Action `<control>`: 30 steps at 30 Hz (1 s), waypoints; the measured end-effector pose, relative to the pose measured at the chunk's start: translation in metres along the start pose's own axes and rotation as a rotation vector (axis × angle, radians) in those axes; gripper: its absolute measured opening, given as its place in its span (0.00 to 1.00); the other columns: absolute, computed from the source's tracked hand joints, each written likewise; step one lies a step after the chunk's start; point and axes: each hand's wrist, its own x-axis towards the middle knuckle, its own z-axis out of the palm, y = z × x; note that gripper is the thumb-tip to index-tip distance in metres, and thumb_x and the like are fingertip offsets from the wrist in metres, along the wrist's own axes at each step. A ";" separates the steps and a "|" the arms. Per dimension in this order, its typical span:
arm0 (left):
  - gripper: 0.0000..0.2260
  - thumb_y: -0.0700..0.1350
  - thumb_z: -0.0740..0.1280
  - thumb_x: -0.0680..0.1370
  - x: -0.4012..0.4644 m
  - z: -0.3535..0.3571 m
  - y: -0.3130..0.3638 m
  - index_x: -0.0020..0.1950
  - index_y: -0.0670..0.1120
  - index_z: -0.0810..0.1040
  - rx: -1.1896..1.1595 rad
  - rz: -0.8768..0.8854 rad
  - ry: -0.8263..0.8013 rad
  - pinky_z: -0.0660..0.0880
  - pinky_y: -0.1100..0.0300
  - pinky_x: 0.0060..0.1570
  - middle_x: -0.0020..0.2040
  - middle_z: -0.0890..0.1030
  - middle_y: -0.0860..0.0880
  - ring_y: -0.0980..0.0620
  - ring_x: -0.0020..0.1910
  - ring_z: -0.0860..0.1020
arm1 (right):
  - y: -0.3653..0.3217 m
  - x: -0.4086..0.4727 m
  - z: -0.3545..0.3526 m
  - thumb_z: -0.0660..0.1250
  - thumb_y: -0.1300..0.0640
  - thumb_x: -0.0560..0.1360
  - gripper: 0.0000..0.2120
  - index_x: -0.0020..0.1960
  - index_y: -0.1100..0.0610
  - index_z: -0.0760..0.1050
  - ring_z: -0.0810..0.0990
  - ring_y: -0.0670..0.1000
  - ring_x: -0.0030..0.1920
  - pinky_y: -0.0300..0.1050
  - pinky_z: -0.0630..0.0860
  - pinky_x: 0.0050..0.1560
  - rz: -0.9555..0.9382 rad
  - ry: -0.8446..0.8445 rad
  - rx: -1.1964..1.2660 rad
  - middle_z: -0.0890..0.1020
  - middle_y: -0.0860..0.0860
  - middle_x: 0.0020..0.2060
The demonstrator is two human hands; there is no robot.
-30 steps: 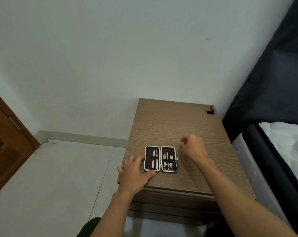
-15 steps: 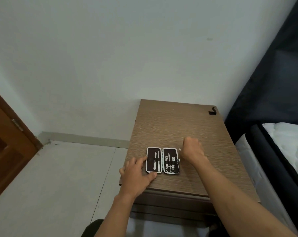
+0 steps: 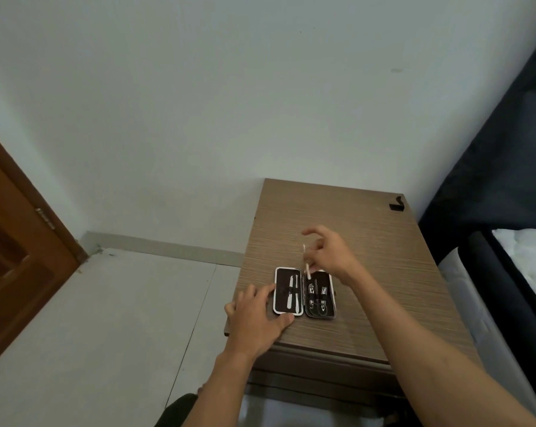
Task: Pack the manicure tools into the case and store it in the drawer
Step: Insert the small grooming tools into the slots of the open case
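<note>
Manicure case (image 3: pixel 304 293): open flat near the front left corner of the wooden surface (image 3: pixel 377 251), two dark halves side by side, tools strapped in each. Left hand (image 3: pixel 257 318): fingers spread, pressing flat on the surface, thumb and fingertips touching the case's left half. Right hand (image 3: pixel 328 254): pinching a thin pale tool (image 3: pixel 306 262) over the case's far edge, other fingers loosely spread. Small black item (image 3: pixel 396 204): far right corner.
</note>
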 end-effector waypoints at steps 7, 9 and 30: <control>0.27 0.64 0.69 0.68 0.000 -0.001 0.002 0.66 0.62 0.68 -0.015 0.009 0.001 0.59 0.53 0.61 0.54 0.70 0.59 0.56 0.59 0.67 | 0.003 0.012 0.037 0.70 0.71 0.71 0.13 0.51 0.58 0.79 0.82 0.52 0.33 0.53 0.83 0.43 -0.026 0.037 -0.026 0.82 0.56 0.33; 0.27 0.64 0.69 0.68 0.001 0.000 0.001 0.65 0.62 0.68 -0.015 0.006 0.004 0.59 0.53 0.61 0.53 0.70 0.60 0.56 0.59 0.67 | 0.006 0.013 0.042 0.72 0.68 0.69 0.13 0.50 0.56 0.79 0.82 0.53 0.36 0.54 0.82 0.45 -0.013 0.053 -0.068 0.85 0.59 0.38; 0.25 0.64 0.69 0.69 0.001 0.000 0.002 0.63 0.62 0.69 -0.018 0.000 -0.005 0.58 0.54 0.62 0.53 0.70 0.60 0.57 0.58 0.66 | -0.001 0.010 0.049 0.74 0.63 0.69 0.14 0.54 0.57 0.81 0.79 0.45 0.33 0.37 0.71 0.35 -0.021 0.017 -0.198 0.81 0.48 0.31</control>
